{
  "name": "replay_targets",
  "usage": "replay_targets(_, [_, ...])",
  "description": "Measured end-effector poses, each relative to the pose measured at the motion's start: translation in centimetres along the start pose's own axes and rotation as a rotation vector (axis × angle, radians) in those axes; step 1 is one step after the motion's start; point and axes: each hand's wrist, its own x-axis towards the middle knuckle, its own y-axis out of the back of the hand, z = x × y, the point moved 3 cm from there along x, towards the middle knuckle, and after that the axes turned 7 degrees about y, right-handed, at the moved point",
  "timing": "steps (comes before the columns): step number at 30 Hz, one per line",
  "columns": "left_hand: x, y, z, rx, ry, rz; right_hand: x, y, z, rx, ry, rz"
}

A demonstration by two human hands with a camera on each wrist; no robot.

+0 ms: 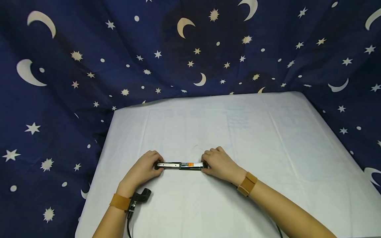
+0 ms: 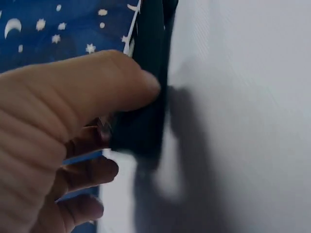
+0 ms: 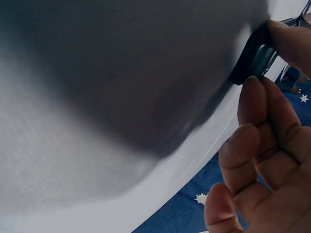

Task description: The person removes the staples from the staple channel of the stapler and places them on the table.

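Observation:
A dark, narrow stapler (image 1: 175, 165) lies opened out lengthwise between my two hands, left to right in the head view. Silver metal strips run along it, and a small orange piece (image 1: 190, 164) sits on its right half. My left hand (image 1: 145, 168) pinches the left end, the thumb (image 2: 131, 87) pressed along the dark side in the left wrist view. At the other end my right hand (image 1: 221, 164) holds the dark tip between thumb and fingertips (image 3: 252, 97). Both ends are partly hidden by the fingers.
A white cloth (image 1: 238, 205) covers the table under the hands. Dark blue curtain fabric (image 1: 166, 39) with moons and stars hangs behind and at both sides. Brown straps (image 1: 120, 202) circle the wrists; a black camera (image 1: 143, 195) with a cable is attached at the left one.

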Motion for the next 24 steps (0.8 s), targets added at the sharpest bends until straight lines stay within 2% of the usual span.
replay_targets(4, [0.4,-0.5,3.2,0.13,-0.154,0.046,-0.1,0.1,0.0,0.005,-0.007,-0.002])
replay_targets(7, [0.5,-1.6,5.8,0.18,-0.27,0.016,-0.2,0.2,0.0,0.013,-0.008,-0.005])
replay_targets(10, [0.4,-2.8,7.6,0.234,-0.321,-0.018,-0.4,0.3,0.0,0.018,-0.011,-0.007])
replay_targets(15, [0.4,-3.8,8.6,0.294,-0.338,0.0,-0.6,0.3,0.0,0.008,-0.014,0.001])
replay_targets(20, [0.2,-4.1,9.1,0.299,-0.4,0.048,-0.4,0.3,0.0,0.012,-0.005,0.003])
replay_targets(24, [0.2,-4.2,8.9,0.292,-0.418,0.081,-0.3,0.2,-0.1,0.015,-0.002,0.005])
